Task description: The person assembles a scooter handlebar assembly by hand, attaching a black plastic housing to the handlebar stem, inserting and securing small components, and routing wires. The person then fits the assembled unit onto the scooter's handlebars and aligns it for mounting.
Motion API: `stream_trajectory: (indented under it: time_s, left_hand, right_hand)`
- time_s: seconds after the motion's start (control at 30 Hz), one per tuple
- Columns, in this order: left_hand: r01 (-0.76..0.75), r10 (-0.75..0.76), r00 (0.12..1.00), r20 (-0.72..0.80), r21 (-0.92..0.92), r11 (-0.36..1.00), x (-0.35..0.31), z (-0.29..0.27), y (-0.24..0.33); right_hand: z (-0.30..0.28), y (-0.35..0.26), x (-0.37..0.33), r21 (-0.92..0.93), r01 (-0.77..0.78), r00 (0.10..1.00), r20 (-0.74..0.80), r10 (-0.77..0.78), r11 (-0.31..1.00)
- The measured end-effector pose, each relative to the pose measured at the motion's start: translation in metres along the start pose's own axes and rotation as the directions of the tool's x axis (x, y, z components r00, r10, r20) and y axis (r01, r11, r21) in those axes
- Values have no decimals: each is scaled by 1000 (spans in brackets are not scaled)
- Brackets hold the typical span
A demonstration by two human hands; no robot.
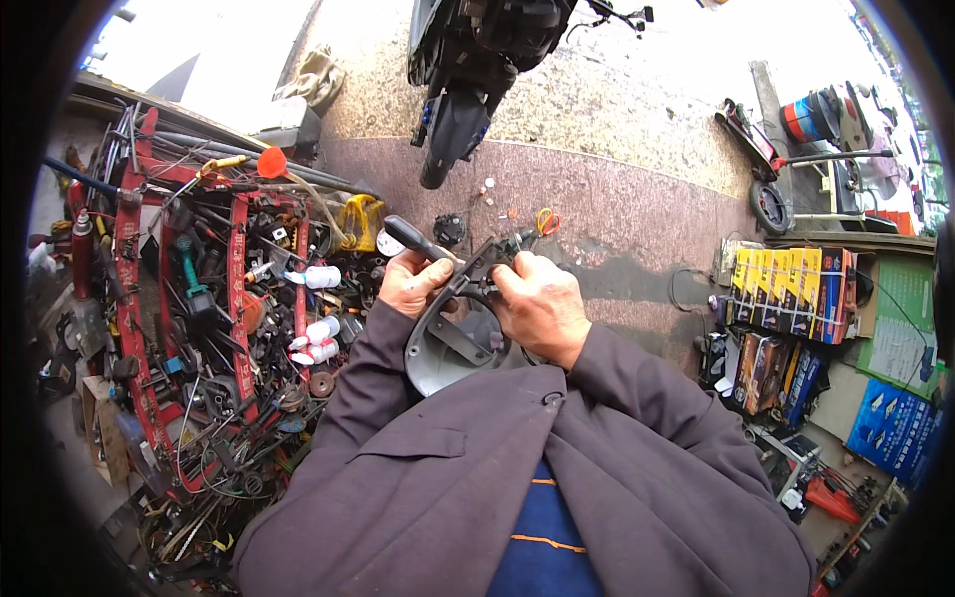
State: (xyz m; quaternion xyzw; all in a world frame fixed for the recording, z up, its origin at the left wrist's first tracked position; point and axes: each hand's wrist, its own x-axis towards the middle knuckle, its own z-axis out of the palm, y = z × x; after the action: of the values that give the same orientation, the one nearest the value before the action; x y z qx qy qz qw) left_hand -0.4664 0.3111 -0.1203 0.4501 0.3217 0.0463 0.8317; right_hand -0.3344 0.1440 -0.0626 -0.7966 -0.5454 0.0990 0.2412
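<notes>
A grey rounded shell (435,366) with a dark rim and bracket (484,267) is held close in front of my jacket. My left hand (410,286) is closed at its left side, the thumb pressed against a long black handle-shaped piece (410,237) that points up and left. Whether this piece is joined to the shell I cannot tell. On the right side of the bracket, my right hand (542,303) is closed with bent fingers; its fingertips are partly hidden. Small dark parts show just beyond the fingers.
Left stands a red metal rack (130,298) crowded with tools, cables and white bottles (316,278). A black motorbike or scooter (460,119) is ahead. Yellow-handled scissors (546,221) and a round black part (450,230) lie on the ground. Stacked boxes (791,289) stand right.
</notes>
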Motion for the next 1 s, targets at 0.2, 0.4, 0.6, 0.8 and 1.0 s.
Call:
stream_trajectory:
  time_s: [0.2,0.4,0.6,0.8,1.0]
  left_hand:
    - [-32,32,999,-20,5,999,-3,-2,4]
    - [-43,55,993,-105,115,992,-11,-7,5]
    - [-117,159,976,-151,255,960,-18,-9,13]
    - [-175,188,972,-143,97,980,-28,-9,11]
    - [-208,229,959,-168,137,969,-22,-11,9]
  right_hand:
    - [6,-2,10,-42,138,985,-98,-142,990]
    - [18,-8,20,-50,288,939,-179,-292,956]
    - [15,-19,27,-86,330,914,-220,-341,940]
    - [19,-21,25,-132,338,924,-141,-355,932]
    - [22,-17,25,-136,347,908,-201,-369,928]
